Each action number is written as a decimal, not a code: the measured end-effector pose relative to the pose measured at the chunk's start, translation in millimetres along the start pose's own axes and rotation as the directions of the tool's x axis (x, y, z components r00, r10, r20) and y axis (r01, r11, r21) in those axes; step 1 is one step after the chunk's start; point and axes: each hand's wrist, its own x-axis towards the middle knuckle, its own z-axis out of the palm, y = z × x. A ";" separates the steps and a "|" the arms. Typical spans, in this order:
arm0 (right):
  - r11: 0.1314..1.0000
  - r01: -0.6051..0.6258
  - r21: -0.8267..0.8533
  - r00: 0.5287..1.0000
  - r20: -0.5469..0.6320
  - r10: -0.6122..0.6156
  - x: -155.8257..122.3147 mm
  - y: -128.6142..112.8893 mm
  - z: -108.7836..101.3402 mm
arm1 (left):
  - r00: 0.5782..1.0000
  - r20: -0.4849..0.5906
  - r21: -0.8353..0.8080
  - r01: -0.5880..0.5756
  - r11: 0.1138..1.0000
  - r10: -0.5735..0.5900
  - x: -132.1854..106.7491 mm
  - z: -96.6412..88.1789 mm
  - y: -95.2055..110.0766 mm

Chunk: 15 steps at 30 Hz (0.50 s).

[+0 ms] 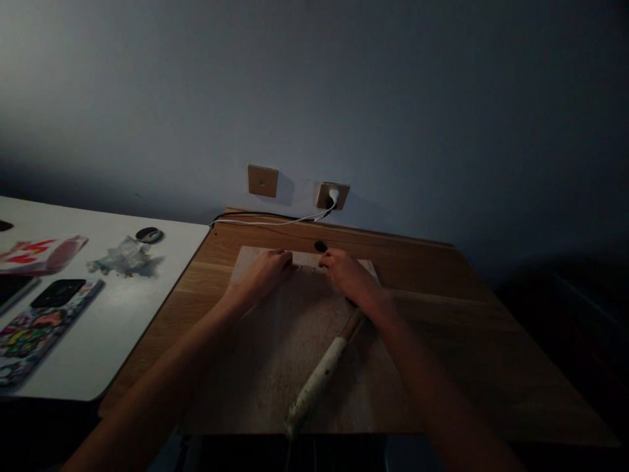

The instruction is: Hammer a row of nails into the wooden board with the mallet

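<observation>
Both hands are at twelve o'clock on the board (295,354): left hand (268,265) and right hand (346,272) curled over its far edge, grip unclear, can't tell. White-handled tool (319,377) lies at six, untouched.

Two bare forearms show from the 7 and 5 o'clock edges of the view, unsleeved along their whole visible length. The left hand (265,269) and right hand (346,275) are ungloved; dim light blurs finer detail.
</observation>
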 end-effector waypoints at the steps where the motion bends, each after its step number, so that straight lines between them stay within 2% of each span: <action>1: 1.000 -0.001 0.010 1.000 -0.020 0.001 1.1 -0.8 -1.7 | 1.000 -0.006 0.003 0.015 1.000 -0.015 0.4 0.1 2.0; 6: 0.998 0.007 0.062 1.000 -0.031 -0.005 10.0 -4.1 4.1 | 0.998 -0.066 -0.082 0.018 0.996 -0.023 -3.3 -0.5 9.7; 11: 0.997 0.021 0.080 1.000 0.004 -0.022 17.2 -6.2 23.1 | 1.000 -0.012 -0.070 -0.010 0.998 0.009 -13.0 3.2 12.9; 15: 0.995 0.065 0.077 0.998 0.010 -0.066 21.7 -6.6 20.1 | 1.000 -0.006 -0.030 0.012 0.999 -0.012 -9.8 7.2 15.6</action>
